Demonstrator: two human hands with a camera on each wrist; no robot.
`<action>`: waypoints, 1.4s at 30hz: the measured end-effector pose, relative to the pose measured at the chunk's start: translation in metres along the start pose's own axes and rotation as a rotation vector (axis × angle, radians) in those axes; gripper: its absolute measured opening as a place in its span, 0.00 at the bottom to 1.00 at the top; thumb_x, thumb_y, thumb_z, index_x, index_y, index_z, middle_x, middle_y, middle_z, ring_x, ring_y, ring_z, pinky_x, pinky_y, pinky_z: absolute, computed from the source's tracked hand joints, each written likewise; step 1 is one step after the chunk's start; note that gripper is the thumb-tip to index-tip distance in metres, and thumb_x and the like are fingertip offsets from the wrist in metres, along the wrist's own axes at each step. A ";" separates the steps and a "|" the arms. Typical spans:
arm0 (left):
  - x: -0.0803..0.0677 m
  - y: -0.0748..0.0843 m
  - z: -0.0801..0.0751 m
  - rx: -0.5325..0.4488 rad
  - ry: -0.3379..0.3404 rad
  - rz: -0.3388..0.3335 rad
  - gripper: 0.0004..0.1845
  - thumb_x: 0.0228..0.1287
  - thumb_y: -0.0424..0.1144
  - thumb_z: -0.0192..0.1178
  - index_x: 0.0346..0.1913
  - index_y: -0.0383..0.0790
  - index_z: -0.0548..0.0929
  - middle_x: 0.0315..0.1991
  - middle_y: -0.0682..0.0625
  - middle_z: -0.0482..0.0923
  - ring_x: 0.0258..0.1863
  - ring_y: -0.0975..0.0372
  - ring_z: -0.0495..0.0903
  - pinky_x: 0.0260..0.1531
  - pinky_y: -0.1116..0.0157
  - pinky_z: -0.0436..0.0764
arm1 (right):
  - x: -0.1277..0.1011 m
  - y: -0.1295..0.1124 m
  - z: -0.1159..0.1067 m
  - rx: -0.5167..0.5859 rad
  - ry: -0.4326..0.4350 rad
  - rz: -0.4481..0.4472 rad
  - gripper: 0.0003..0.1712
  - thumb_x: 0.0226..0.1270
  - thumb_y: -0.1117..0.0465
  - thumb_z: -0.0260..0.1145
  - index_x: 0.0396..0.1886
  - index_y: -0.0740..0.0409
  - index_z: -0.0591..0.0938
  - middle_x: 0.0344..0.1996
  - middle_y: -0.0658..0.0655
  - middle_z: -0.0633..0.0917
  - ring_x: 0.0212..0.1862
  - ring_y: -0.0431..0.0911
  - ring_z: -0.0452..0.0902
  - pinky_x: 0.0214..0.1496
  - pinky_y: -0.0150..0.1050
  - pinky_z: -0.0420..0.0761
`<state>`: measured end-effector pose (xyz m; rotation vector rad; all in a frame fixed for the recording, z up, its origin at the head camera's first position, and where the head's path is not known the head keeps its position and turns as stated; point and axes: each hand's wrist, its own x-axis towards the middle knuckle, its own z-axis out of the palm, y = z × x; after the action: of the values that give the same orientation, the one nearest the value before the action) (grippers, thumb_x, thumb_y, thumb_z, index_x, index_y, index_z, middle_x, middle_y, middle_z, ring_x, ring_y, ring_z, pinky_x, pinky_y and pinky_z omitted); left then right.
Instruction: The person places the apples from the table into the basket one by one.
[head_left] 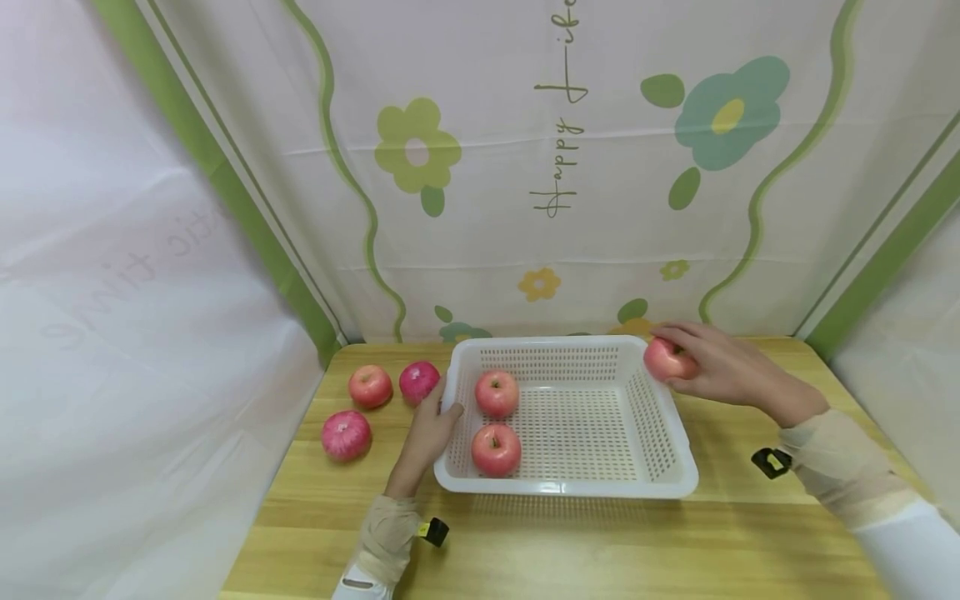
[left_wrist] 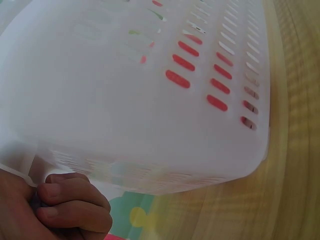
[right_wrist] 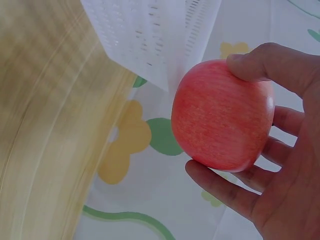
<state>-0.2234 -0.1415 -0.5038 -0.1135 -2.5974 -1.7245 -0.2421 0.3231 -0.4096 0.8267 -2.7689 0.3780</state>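
A white perforated plastic basket [head_left: 566, 488] stands on the table. Two red apples, one farther back [head_left: 497, 393] and one nearer [head_left: 496, 450], sit along its left side. My left hand [head_left: 431, 432] grips the basket's left rim, its fingers curled in the left wrist view. Above the basket's right rim, my right hand [head_left: 708, 362] holds another apple [right_wrist: 222, 115] between thumb and fingers. Left of the basket lie a loose apple [head_left: 370, 386] and two red onions, one beside my left fingers [head_left: 418, 382] and one nearer the front [head_left: 346, 435].
The wooden table [head_left: 592, 550] extends in front of the basket and to both sides. A white curtain [head_left: 480, 225] with printed flowers hangs right behind the basket, and further white curtains close off the left and right sides.
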 end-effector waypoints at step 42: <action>-0.001 0.000 0.000 0.003 0.003 -0.017 0.37 0.76 0.35 0.56 0.85 0.44 0.60 0.71 0.30 0.76 0.54 0.43 0.87 0.48 0.47 0.91 | 0.031 -0.034 0.010 0.017 -0.047 -0.050 0.39 0.57 0.55 0.80 0.71 0.54 0.80 0.68 0.62 0.80 0.65 0.63 0.78 0.55 0.61 0.84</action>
<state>-0.2222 -0.1414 -0.5038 -0.0893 -2.6070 -1.7244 -0.2492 0.2769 -0.4038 0.9179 -2.7854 0.3784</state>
